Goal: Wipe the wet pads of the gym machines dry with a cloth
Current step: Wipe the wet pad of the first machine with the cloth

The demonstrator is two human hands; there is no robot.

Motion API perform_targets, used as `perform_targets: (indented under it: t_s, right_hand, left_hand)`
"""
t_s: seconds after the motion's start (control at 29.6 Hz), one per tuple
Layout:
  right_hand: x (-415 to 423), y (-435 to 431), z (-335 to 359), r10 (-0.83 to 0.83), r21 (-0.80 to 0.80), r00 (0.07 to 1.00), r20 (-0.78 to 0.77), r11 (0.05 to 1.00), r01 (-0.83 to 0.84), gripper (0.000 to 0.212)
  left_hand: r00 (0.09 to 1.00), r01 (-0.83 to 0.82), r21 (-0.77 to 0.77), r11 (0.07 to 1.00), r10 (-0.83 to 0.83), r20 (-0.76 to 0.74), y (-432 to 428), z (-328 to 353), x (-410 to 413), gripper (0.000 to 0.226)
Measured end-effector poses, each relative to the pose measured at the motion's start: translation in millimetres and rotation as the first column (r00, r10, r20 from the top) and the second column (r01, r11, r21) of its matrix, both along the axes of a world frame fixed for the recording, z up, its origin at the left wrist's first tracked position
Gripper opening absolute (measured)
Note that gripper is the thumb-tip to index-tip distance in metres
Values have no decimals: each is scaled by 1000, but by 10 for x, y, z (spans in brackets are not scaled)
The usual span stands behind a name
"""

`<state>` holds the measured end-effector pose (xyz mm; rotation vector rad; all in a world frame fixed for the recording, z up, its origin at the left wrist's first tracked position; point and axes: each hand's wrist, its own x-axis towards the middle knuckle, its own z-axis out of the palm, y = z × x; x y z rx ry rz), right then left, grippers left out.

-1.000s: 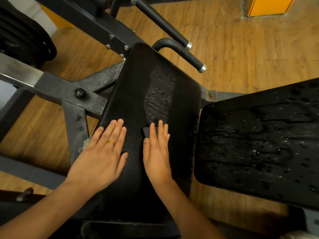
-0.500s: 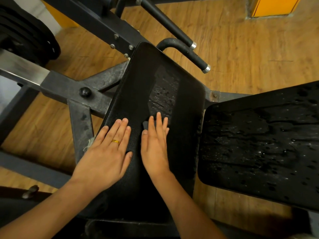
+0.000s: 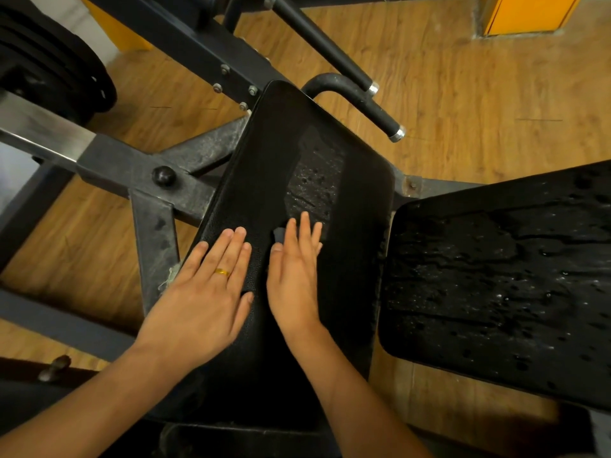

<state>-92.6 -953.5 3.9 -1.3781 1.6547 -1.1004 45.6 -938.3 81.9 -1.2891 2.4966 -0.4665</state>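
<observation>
Wooden floor (image 3: 463, 94) runs under a dark steel frame (image 3: 132, 166), and I'm looking down at the long pad (image 3: 258, 166) that both my hands are on. My left hand (image 3: 205, 292) lies flat on the pad's near left part, fingers straight and close together, holding nothing. I read it as a brace to steady me while the other hand works. My right hand (image 3: 294, 279) is flat too, fingers straight and slightly spread, pressing the cloth (image 3: 279, 233) onto the pad. Only a small grey corner of it shows beside my forefinger, so I can't tell how it is folded.

Just beyond those fingertips sits a beaded wet strip (image 3: 314, 186), so pushing the cloth forward toward the handle (image 3: 360, 104) looks like the stroke to make. The seat pad (image 3: 496, 292) on the right is covered in droplets and looks untouched. I'd judge the job less than half done.
</observation>
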Motion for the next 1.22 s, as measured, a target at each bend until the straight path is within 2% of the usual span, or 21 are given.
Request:
perform_targets:
  t_s: [0.1, 0.2, 0.27, 0.57, 0.78, 1.05, 1.22]
  right_hand:
    - [-125, 88, -124, 46, -14, 999, -24, 999, -46, 54]
    - [-299, 229, -398, -109, 62, 994, -33, 992, 111, 54]
    - [-353, 241, -470, -158, 93, 987, -20, 983, 159, 52]
    - [-636, -528, -454, -233, 141, 972, -30, 962, 235, 51]
    - [-372, 179, -514, -189, 57, 982, -24, 980, 191, 54]
    - [-835, -727, -492, -152, 96, 983, -101, 982, 162, 50]
    - [-769, -374, -522, -121, 28, 985, -120, 992, 125, 54]
  left_hand:
    - [1000, 14, -16, 1000, -14, 3, 5, 8, 1, 70]
    - [1000, 7, -5, 1000, -7, -2, -4, 17, -19, 70]
    - [1000, 7, -10, 1000, -7, -11, -10, 21, -23, 70]
    - [1000, 14, -14, 1000, -14, -11, 1, 12, -9, 70]
    - [1000, 14, -13, 1000, -14, -25, -20, -1, -6, 69]
    - [1000, 14, -11, 1000, -15, -27, 4, 4, -9, 69]
    - [1000, 15, -8, 1000, -15, -20, -12, 4, 8, 70]
